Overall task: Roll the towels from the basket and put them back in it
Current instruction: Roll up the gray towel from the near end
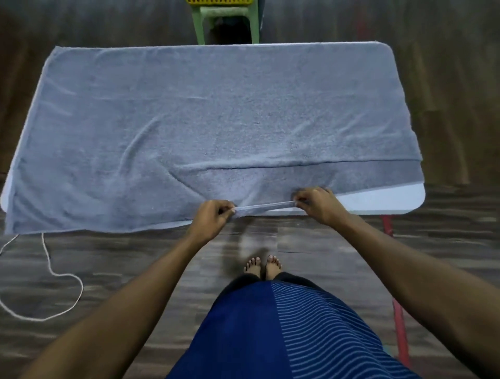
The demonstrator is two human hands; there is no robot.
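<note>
Blue-grey towel point(216, 113) lies spread flat over a white surface point(378, 201) and covers nearly all of it. Only a bare strip of the surface shows to the right of the fingers, and a sliver at the far left edge. Both hands are at the towel's near hem, a little right of its middle. Left hand point(209, 217): fingers point(226, 211) curled, pinching the hem against the thumb. Right hand point(318, 203): fingers point(301, 200) likewise curled and pinching the same hem. The hands are apart, and the hem runs between them as a thin pale line, pulled straight and lifted slightly off the surface. The bulk of the towel stretches away beyond the fingers and out to either side, further to the left than to the right. Just beyond the fingers, an upper layer's edge crosses the cloth from about the middle out to the right side. Creases fan from the left fingers toward the towel's left half. Well beyond the fingers, past the far edge of the surface, a yellow basket point(219, 2) sits on a green stool point(224, 24), cut off by the frame. Floor is dark wood pattern. A white cord point(51, 266) loops on it, left of the hands and nearer the person. Bare feet point(262, 266) are below, between the arms.
</note>
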